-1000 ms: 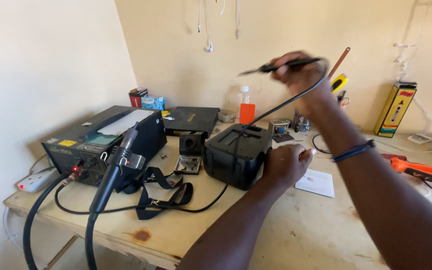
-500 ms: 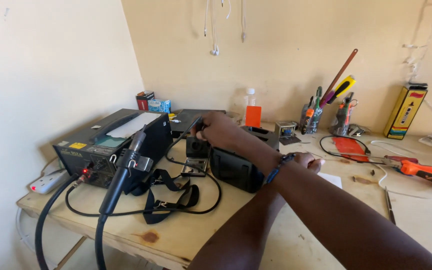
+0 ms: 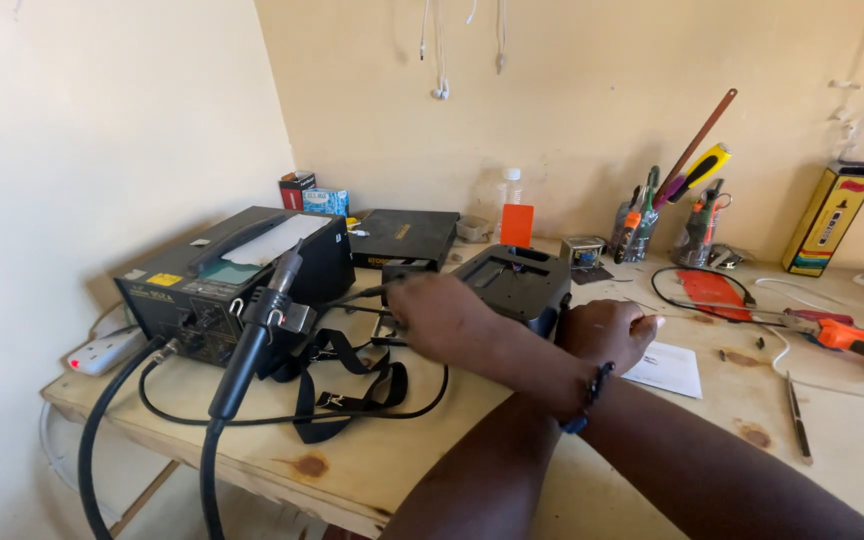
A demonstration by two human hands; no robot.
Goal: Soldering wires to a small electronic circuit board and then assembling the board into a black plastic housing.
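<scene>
On the bench (image 3: 472, 450), we see the right hand (image 3: 442, 318) closed around a slim, stiff soldering iron (image 3: 367, 293), probably light, best gripped mid-handle; the left hand (image 3: 607, 333) is fisted.

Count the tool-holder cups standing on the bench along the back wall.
2: one cup holding screwdrivers and a long rod, right of the orange card; a second cup just right of it. Others may be hidden behind the boxes.

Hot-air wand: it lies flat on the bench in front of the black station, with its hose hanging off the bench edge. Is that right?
Not flat. In the head view, the wand stands tilted in a holder on the front of the black station, with its hose hanging off the bench edge.
</scene>
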